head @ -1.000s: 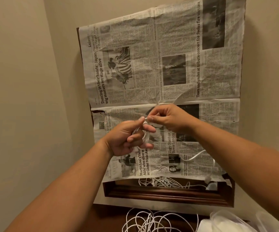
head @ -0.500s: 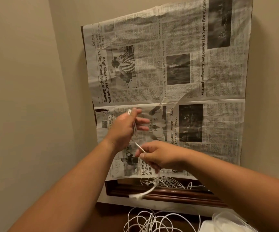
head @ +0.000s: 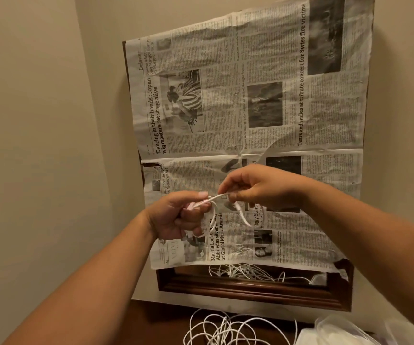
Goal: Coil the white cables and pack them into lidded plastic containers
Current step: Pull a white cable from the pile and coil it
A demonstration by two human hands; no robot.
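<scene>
My left hand [head: 181, 215] grips a small coil of white cable [head: 209, 220], its loops hanging below the fingers. My right hand [head: 255, 188] pinches the same cable just to the right, and a short loop of it droops under that hand. Both hands are raised in front of a newspaper-covered mirror. A loose tangle of white cables [head: 225, 329] lies on the dark wooden surface below. A clear plastic container [head: 337, 332] shows at the bottom right corner, partly cut off.
A wood-framed mirror [head: 250, 292] leans on the beige wall, mostly covered by newspaper [head: 250, 95]; its bare lower strip reflects the cables. A beige wall stands close on the left.
My right hand has come back up from below and now meets the left hand at the coil, adding another loop. The left hand has dropped slightly.
</scene>
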